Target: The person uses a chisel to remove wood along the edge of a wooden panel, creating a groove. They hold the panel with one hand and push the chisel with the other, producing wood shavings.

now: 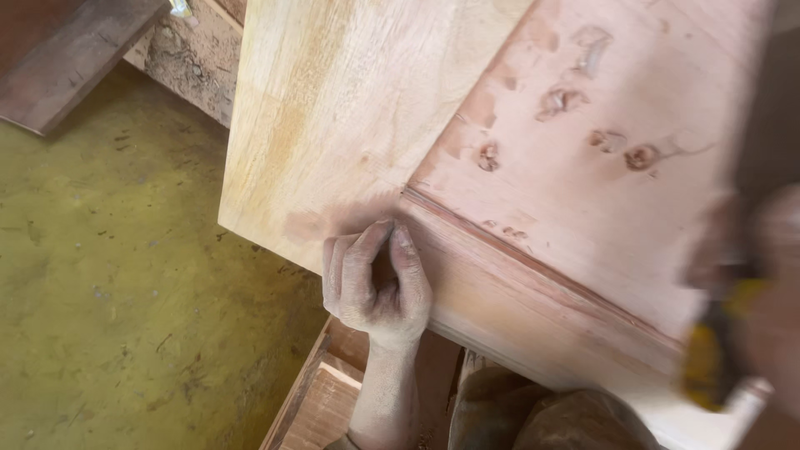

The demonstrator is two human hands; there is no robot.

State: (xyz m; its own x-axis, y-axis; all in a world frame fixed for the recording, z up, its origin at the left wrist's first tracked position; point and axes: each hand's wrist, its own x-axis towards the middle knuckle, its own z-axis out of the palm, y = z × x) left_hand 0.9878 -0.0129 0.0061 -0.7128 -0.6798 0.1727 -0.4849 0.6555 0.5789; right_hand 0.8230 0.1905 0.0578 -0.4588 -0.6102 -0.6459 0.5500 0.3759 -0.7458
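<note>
Left of the pale wooden board (333, 108), a yellow-green floor (108, 317) lay scattered with dust and chips, and a dark plank (71, 50) rested at its far corner. From my remote seat I saw the left hand (377, 279), coated in reddish dust, curled shut with its fingertips pressed on the board's near edge, right where a smear of pinkish filler (333, 221) darkened the pale wood; whether anything sat inside that fist I could not tell. To the right of the board, overlapping it, a pinkish panel (600, 167) with a raised moulded edge showed several filled patches around its knots, so I judged the patching there largely done and the board itself barely started. Farthest right from the board, the right hand (767, 283), blurred, gripped a yellow-handled tool (708, 358).
</note>
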